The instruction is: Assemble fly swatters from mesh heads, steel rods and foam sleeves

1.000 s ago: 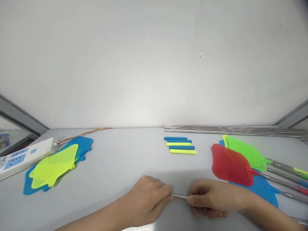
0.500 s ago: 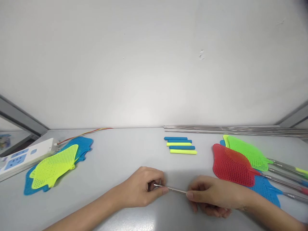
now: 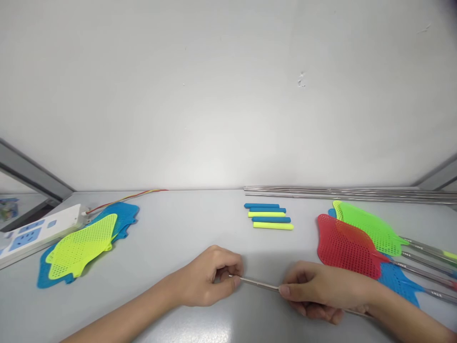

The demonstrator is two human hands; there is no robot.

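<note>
A thin metal rod stretches between my two hands, low over the table. Its tip end is pinched between the thumb and fingers of my left hand. Farther along, my right hand closes round the same rod, thumb on top. Part of the shaft shows again below my right wrist, running off to the lower right. Just beyond my right hand lies a red fly swatter, with a green fly swatter and a blue fly swatter overlapping it.
Several blue and yellow handle sleeves lie in a row behind my hands. Metal rods run along the wall. At left, a yellow swatter head and blue swatter heads lie beside a power strip with a thin wire.
My right hand has shifted slightly right along with the rod, and more of the shaft shows past my right wrist. My left hand has moved slightly left, still pinching the end.
</note>
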